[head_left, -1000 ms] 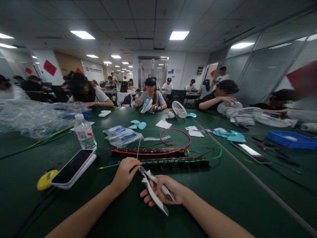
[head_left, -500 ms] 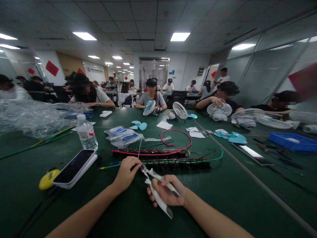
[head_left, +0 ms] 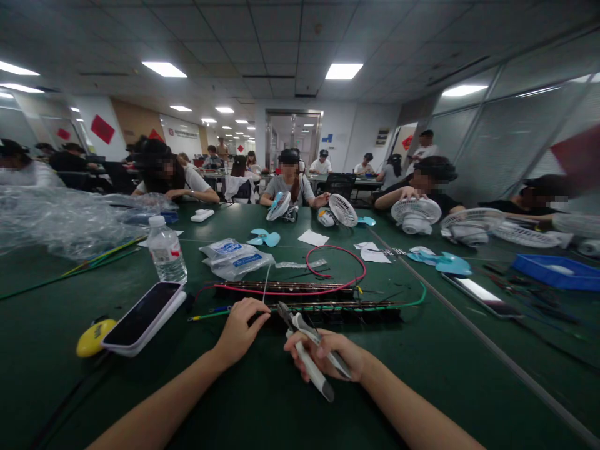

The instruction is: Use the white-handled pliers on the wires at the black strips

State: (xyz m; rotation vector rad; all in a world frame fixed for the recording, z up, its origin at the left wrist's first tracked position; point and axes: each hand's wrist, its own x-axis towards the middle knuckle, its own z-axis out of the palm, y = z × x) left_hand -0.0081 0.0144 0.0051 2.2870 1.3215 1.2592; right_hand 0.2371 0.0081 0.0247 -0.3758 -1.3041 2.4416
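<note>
My left hand is closed in a pinch beside the near black strip. A thin white cable tie sticks up from its fingertips. In my right hand are cutting pliers with white and grey handles; their dark jaws point away, just right of my left fingertips and apart from them. A green wire with a yellow end runs along the near strip, which bristles with black tie tails. Behind it, a red wire lies along a second black strip and loops back at the right.
At left are a phone, a yellow tape measure, a water bottle and clear plastic wrap. Plastic bags lie behind the strips. Fan parts, a blue tray and another phone are at right. Co-workers sit opposite.
My right hand has drawn the pliers slightly right, away from my left fingertips. Their handles have turned and sit closer together. My left hand stays by the strip.
</note>
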